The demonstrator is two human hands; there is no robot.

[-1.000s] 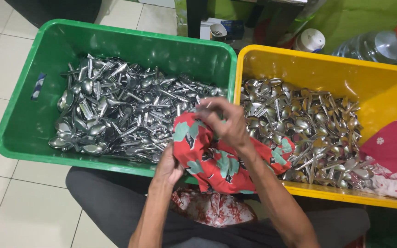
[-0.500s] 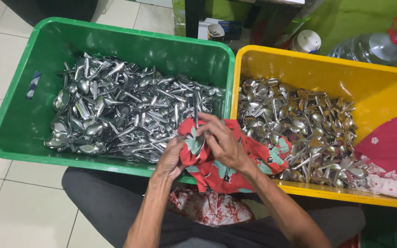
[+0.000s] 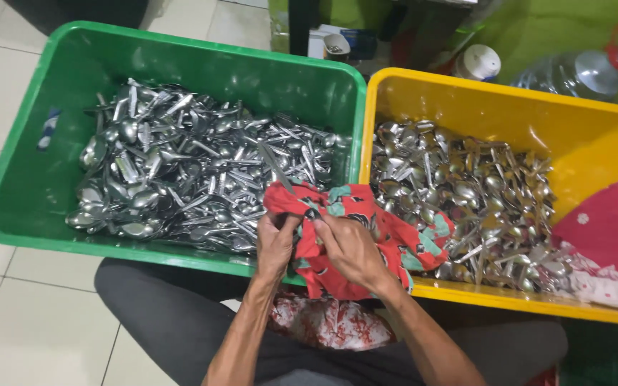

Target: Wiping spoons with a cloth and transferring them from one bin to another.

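A red cloth with green patches (image 3: pixel 388 232) is bunched over the near rims where the two bins meet. My left hand (image 3: pixel 275 246) and my right hand (image 3: pixel 348 250) both grip it. A thin metal utensil (image 3: pixel 278 168) sticks up and away out of the cloth's left end, over the green bin; its lower end is wrapped in the cloth. The green bin (image 3: pixel 30 193) on the left holds a heap of shiny spoons (image 3: pixel 180 179). The yellow bin (image 3: pixel 602 129) on the right holds another heap of spoons (image 3: pixel 466 193).
A red cloth with white flowers (image 3: pixel 609 236) drapes over the yellow bin's right side. Behind the bins stand a clear water bottle with a blue cap (image 3: pixel 574 71), a white-lidded jar (image 3: pixel 477 63) and small boxes. White floor tiles (image 3: pixel 8 314) lie at the left.
My hands have dropped from above the spoons to the bins' near rims, pulling the cloth together. A metal utensil now juts out of the cloth's left end.
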